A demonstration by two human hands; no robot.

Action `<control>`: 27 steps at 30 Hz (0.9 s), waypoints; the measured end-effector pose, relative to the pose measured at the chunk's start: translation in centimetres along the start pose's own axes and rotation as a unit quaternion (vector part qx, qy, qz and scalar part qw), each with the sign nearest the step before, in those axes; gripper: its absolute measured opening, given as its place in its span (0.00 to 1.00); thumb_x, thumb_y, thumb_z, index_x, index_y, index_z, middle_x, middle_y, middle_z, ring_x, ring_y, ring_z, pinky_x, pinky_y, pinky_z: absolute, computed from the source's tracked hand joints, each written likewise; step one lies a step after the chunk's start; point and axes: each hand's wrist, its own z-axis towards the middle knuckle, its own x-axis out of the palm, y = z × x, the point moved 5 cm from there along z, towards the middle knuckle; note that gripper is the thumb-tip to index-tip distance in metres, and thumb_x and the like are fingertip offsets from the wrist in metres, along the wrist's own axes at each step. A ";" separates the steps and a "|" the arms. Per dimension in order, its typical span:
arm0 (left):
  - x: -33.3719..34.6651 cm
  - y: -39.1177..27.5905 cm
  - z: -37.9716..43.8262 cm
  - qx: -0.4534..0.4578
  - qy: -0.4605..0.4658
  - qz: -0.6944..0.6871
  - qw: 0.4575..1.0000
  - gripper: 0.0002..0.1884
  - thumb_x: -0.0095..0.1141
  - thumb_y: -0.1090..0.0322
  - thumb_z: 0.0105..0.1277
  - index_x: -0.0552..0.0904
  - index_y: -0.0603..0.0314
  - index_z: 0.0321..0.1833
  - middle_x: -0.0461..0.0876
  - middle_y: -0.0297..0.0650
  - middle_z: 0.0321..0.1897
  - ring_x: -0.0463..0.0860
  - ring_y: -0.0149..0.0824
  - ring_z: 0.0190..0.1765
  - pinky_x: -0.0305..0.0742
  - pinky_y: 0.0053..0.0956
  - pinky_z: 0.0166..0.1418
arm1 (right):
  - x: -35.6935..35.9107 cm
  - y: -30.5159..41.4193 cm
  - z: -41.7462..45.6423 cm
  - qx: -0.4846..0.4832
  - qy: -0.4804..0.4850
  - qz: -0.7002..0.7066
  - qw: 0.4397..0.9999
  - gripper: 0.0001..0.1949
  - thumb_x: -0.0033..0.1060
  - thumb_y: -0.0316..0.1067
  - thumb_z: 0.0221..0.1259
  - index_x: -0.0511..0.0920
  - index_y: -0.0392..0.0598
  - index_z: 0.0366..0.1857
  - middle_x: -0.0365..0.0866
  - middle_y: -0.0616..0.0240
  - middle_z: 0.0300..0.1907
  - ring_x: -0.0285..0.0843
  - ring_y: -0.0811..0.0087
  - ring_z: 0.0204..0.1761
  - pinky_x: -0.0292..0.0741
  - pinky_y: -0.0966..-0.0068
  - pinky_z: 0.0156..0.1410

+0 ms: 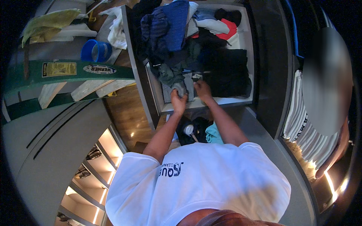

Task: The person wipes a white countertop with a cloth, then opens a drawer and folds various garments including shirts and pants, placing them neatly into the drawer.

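My left hand (178, 102) grips the bunched end of a grey-green garment (172, 76) at the near side of a pulled-out drawer (241, 39). My right hand (203, 91) is lowered just to the right, its fingers bent beside a small white piece (197, 76); blur hides whether they hold anything. Beneath and between the hands lies a flat grey cloth (189, 84). A folded black garment (229, 73) fills the drawer's right part. Farther back are a blue garment (176, 25), a dark striped one (155, 24) and a red cloth (229, 29).
At left a green Werner stepladder (121, 73) lies across, near a blue round container (96, 50) and white cloth (118, 28). Lit shelves (87, 180) hold shoes. Teal cloth (213, 133) sits below my right forearm. White garments (297, 121) hang at right.
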 end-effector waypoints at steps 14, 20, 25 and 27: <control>-1.2 -3.5 -0.7 0.151 0.070 0.165 0.972 0.24 0.47 0.66 0.53 0.67 0.55 0.56 0.66 0.43 0.55 0.65 0.48 0.56 0.59 0.38 0.59 | -0.8 1.3 -0.6 0.092 -0.042 -0.135 0.986 0.24 0.56 0.41 0.47 0.68 0.41 0.48 0.71 0.50 0.47 0.69 0.53 0.49 0.67 0.62 0.52; 1.4 -3.6 -0.9 0.057 0.313 0.356 0.878 0.28 0.43 0.57 0.60 0.56 0.47 0.64 0.53 0.41 0.65 0.56 0.46 0.64 0.53 0.39 0.65 | -1.1 1.4 -0.3 0.132 0.004 -0.157 0.979 0.22 0.56 0.39 0.46 0.68 0.50 0.49 0.71 0.55 0.47 0.70 0.54 0.49 0.68 0.61 0.50; -2.7 -9.6 2.7 0.140 0.248 0.303 0.909 0.24 0.51 0.64 0.54 0.66 0.55 0.56 0.65 0.46 0.54 0.68 0.49 0.52 0.62 0.41 0.55 | -2.9 2.5 0.0 0.066 -0.024 -0.201 0.977 0.21 0.57 0.40 0.46 0.69 0.49 0.47 0.74 0.55 0.43 0.72 0.55 0.46 0.69 0.61 0.47; -7.0 -15.4 4.7 0.262 0.051 0.248 0.931 0.21 0.53 0.68 0.50 0.69 0.57 0.49 0.69 0.46 0.46 0.70 0.48 0.47 0.64 0.41 0.48 | -4.7 3.5 0.0 0.018 -0.037 -0.157 0.987 0.20 0.57 0.40 0.46 0.70 0.47 0.45 0.76 0.55 0.40 0.73 0.55 0.44 0.70 0.62 0.46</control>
